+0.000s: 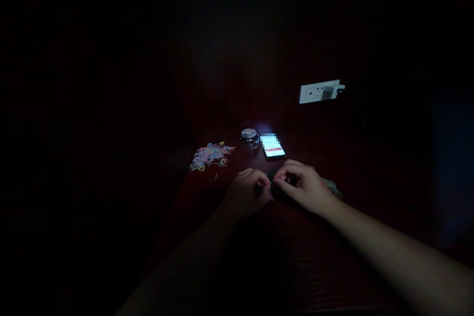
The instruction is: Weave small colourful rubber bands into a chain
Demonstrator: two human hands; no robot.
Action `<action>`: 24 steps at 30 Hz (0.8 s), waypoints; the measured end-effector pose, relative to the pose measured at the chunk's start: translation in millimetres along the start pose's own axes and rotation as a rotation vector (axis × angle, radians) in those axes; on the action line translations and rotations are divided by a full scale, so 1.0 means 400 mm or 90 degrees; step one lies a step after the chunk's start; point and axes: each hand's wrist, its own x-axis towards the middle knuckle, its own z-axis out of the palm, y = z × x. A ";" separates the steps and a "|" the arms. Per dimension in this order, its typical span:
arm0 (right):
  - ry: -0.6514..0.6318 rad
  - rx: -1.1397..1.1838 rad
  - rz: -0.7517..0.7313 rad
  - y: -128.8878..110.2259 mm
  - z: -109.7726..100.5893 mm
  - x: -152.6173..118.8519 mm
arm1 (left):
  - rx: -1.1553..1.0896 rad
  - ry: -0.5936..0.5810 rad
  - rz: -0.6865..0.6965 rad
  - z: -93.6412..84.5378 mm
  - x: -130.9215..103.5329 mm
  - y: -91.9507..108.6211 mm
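My left hand [250,191] is closed in a pinch over the dark red table [314,266]. Close beside it, my right hand [301,185] is also pinched, its fingertips nearly meeting the left ones. Whatever the fingers hold is too small and dark to make out. A bit of pinkish band [272,197] shows just below the left fingertips. To the left lies a loose pile of small coloured rubber bands [211,155], mostly pink and purple with some yellow rings. Partly hidden behind my right wrist is a second pile of greenish bands [333,187].
A clear round jar [250,139] with a lid stands beyond my hands. Beside it a phone [273,147] lies with its screen lit. On the wall at back right is a white socket [318,92] with a plug in it. The surroundings are very dark.
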 end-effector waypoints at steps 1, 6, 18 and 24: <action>-0.008 -0.010 -0.005 0.001 0.001 0.001 | 0.004 -0.007 -0.001 0.003 -0.001 -0.003; 0.001 -0.004 0.021 -0.003 0.007 0.001 | -0.031 0.026 -0.077 -0.018 0.029 -0.020; 0.041 0.058 0.016 -0.008 0.010 -0.004 | -0.032 0.072 0.047 -0.002 0.043 0.012; 0.052 0.068 -0.003 -0.015 -0.002 -0.008 | -0.023 0.065 0.091 -0.009 0.050 0.019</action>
